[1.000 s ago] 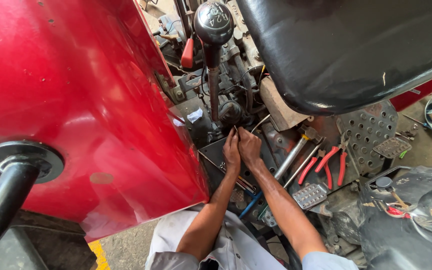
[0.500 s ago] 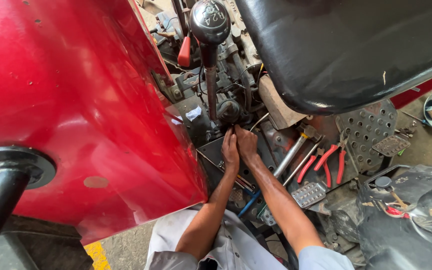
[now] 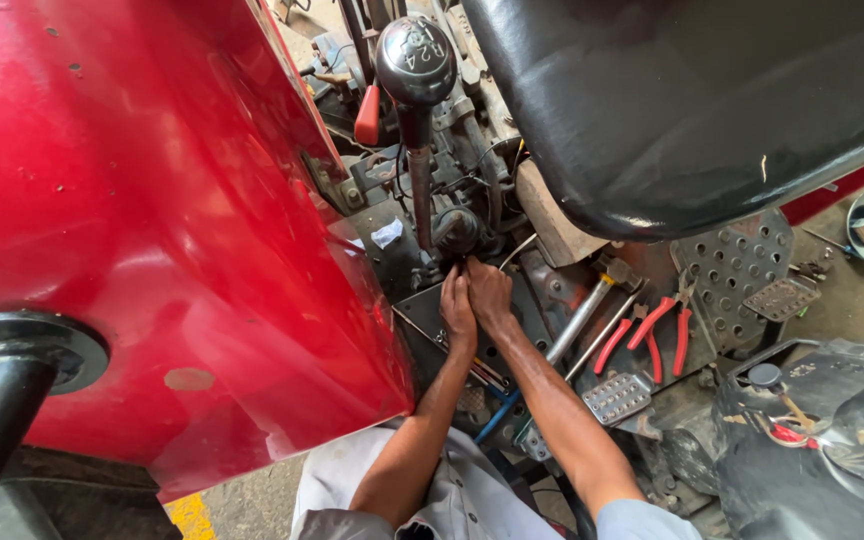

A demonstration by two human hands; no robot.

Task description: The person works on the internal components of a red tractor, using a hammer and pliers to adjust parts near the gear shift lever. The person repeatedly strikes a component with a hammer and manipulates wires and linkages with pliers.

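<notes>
Gear lever base sits at centre frame, just above both hands, where the shaft drops from the black knob into a greasy housing. Nearest the camera, the two forearms rise from the bottom edge and meet there. Left hand and right hand press side by side, fingertips tucked under the boot; whether they pinch a small part or only feel the metal, I cannot tell, since the fingers hide it.

Risk one, as I judge it: anything small let go here would drop into the dark gaps of the floor plate and be hard to find.

Risk two: the red fender crowds the left of the frame, so the left wrist has little room; a slipped push could bark knuckles on the housing edge.

Just right of the arms lie a steel bar and red-handled pliers (loose, near the studded pedal), and an elbow swing could knock them off.

Farther up, the black seat overhangs the upper right, cutting light onto the work.
</notes>
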